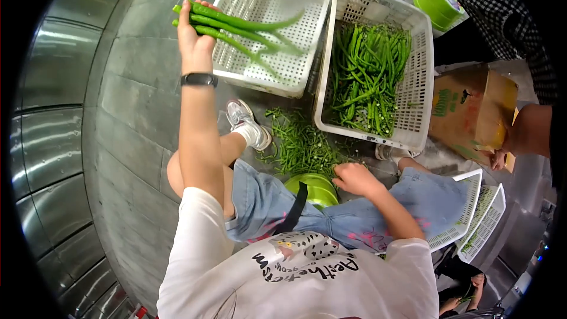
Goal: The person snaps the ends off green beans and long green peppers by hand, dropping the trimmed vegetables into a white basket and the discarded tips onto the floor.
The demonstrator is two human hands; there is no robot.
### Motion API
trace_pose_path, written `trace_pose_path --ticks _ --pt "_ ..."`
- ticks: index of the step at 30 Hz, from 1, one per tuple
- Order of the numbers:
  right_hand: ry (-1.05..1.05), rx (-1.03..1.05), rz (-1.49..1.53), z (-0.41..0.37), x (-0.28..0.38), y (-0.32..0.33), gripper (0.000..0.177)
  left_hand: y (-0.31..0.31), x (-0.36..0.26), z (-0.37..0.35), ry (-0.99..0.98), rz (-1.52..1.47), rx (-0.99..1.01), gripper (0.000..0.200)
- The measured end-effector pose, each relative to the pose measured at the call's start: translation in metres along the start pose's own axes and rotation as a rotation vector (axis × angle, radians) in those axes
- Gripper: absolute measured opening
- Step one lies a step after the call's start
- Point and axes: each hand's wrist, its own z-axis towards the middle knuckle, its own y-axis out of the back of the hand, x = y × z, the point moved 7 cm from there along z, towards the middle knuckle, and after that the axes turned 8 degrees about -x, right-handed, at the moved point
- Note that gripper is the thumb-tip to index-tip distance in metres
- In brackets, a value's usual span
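Observation:
My left hand (196, 34) is raised and closed round several long green chili peppers (236, 26). Their stem ends stick out to the left, and their blurred tips reach over a white perforated crate (260, 81). Lower down, my right hand (356, 178) is held over my lap with its fingers curled in. What it may hold is hidden. Just beyond it, a heap of green pepper stems (304, 145) lies on the floor between my feet. A second white crate (420, 82), to the right, holds a pile of green chili peppers (372, 74).
A bright green stool (316, 189) is under me. On the right stand a cardboard box (458, 109) and another green tub or stool (438, 9). A co-worker's hand (501, 158) is by the box. White baskets (481, 224) lie at lower right, near another person's hands (477, 283).

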Motion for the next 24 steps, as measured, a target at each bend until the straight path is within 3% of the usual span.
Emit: trace_pose_path --ticks 5,7,10,12,15,16,17,18,20,22,23,24 --pt "-0.132 0.002 0.025 0.013 -0.024 -0.011 0.026 0.086 0.032 0.097 -0.053 0.054 -0.185 0.024" --pt "-0.196 0.02 0.009 0.018 -0.035 -0.015 0.025 0.16 0.056 0.155 -0.059 0.048 -0.309 0.023" --pt "-0.235 0.033 0.034 0.029 -0.053 -0.041 0.024 0.21 0.097 0.177 -0.052 0.127 -0.421 0.018" --pt "-0.278 0.131 0.089 0.038 -0.058 -0.059 0.028 0.24 0.122 0.191 0.01 0.141 -0.375 0.016" --pt "-0.317 0.429 0.119 0.039 -0.056 -0.078 0.036 0.319 0.149 0.201 0.146 0.169 -0.575 0.018" --pt "-0.32 0.573 0.118 0.039 -0.047 -0.064 0.039 0.337 0.151 0.195 0.093 0.188 -0.634 0.018" --pt "-0.168 0.668 0.14 0.041 -0.037 -0.054 0.043 0.367 0.156 0.199 0.16 0.176 -0.68 0.018" --pt "-0.129 0.628 0.349 0.051 -0.028 -0.026 0.041 0.39 0.153 0.203 0.174 0.227 -0.708 0.017" --pt "-0.041 0.536 0.773 0.078 -0.017 0.043 0.037 0.396 0.139 0.184 0.226 0.41 -0.971 0.02" --pt "-0.219 0.401 1.165 0.107 -0.049 0.082 0.028 0.369 0.124 0.16 0.281 0.581 -1.152 0.034" --pt "-0.267 0.172 1.184 0.126 -0.08 0.1 0.023 0.41 0.127 0.173 0.317 0.564 -1.078 0.052" --pt "-0.31 -0.057 1.191 0.141 -0.115 0.113 0.017 0.37 0.118 0.144 0.277 0.817 -1.352 0.061"
